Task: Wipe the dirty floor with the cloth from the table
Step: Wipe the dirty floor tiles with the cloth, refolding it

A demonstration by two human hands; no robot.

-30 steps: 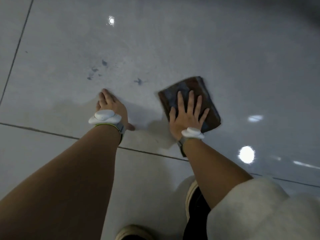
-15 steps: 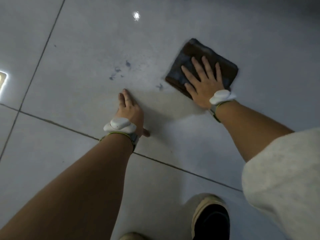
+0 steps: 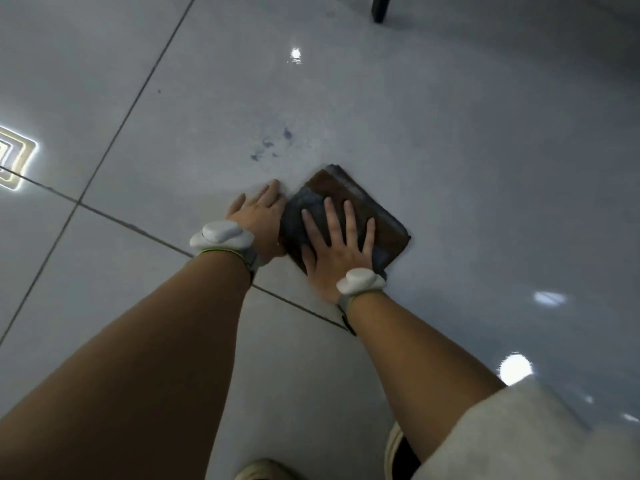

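Head view looks down on a folded dark brown cloth [image 3: 349, 216], soft fabric doubled into a thick square pad, lying flat on the glossy pale grey tiled floor [image 3: 485, 168]. The right hand [image 3: 337, 249] rests on top of the cloth with palm down and fingers spread, pressing it to the tile rather than closing around it. Touching the cloth's near-left edge, the left hand [image 3: 258, 220] lies flat on the floor with its fingers extended, gripping nothing; it appears to serve as a prop. Both wrists carry white oval wrist devices [image 3: 221, 235].

Just beyond the cloth's far corner sit several small dark blue-grey smudges [image 3: 273, 145], still uncovered, so the wiping looks unfinished. A dark grout line [image 3: 138, 230] passes under the wrists on the near side of the cloth. Well beyond the cloth, at the far edge of view, stands a black furniture leg [image 3: 380, 8].

By its look, the cloth is light, limp and perhaps damp. It should slide easily on this slick tile under a flat palm, yet the layers could shear or bunch if pushed from one edge. Pressure through the middle of the pad, fingers splayed toward the corners, seems the surest hold for sweeping it over the smudges.
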